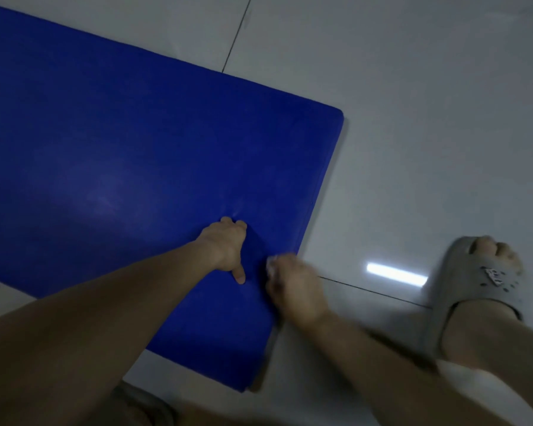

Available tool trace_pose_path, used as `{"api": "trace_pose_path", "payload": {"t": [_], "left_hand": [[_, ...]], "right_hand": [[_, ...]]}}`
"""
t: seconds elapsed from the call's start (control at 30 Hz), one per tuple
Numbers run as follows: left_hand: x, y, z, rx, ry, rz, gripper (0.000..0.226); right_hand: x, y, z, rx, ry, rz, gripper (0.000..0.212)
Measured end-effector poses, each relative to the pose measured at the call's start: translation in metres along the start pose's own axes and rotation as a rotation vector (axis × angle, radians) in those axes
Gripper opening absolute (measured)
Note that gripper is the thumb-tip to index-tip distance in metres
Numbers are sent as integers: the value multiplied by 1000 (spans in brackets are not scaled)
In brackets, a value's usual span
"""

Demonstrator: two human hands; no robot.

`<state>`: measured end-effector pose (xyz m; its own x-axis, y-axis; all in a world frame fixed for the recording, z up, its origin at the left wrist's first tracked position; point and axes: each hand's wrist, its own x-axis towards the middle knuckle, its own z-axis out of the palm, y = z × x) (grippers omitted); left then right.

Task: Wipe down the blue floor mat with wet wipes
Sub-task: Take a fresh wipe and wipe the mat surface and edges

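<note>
Right hand [293, 287], blurred, is bunched round a white wet wipe [272, 263] on the edge of the blue floor mat [136, 142]. Just beside it the left hand [225, 245] bears down on the mat, fingers bent, thumb out; pinching or only pressing, I cannot tell. Best to brace firmly there and wipe away from it in overlapping strokes. No wipe packet or other container shows.

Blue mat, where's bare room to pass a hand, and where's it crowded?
Free: the wide blue mat left of and beyond the left hand, and the floor tiles between its right edge and the slippered foot. Crowded: the near right edge, where the right hand holds a wipe.
</note>
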<state>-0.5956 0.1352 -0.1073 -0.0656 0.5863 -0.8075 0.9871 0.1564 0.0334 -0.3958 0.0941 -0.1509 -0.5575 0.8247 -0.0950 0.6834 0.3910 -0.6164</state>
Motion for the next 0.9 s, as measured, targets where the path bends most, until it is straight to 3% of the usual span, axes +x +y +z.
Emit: {"api": "trace_pose_path", "payload": {"t": [0.13,0.23,0.4,0.53,0.63,0.8,0.83,0.9], "left_hand": [[-1,2,1,-3,5,10,108],[-1,1,0,-11,5,8,106],[-1,1,0,0,-4,8,107],[-1,1,-1,16,-14,7,106],[-3,2,-2,11,-10,9,104],[-6,3,-5,4,-5,2,107],[-6,4,-6,7,-8,-3,108],[-7,6,-6,10,-11,-8,107]], "right_hand": [[-20,-8,8,-20,-43,-114,20],[30,22,-14,-79,94,68,15],[118,54,-48,-176,193,209,23],[126,49,-45,-112,222,347,22],[71,22,-24,-53,121,215,15],[-30,-19,9,5,-247,-137,14],[-34,-16,12,-16,-280,-233,18],[-15,-1,6,-88,-190,-285,24]]}}
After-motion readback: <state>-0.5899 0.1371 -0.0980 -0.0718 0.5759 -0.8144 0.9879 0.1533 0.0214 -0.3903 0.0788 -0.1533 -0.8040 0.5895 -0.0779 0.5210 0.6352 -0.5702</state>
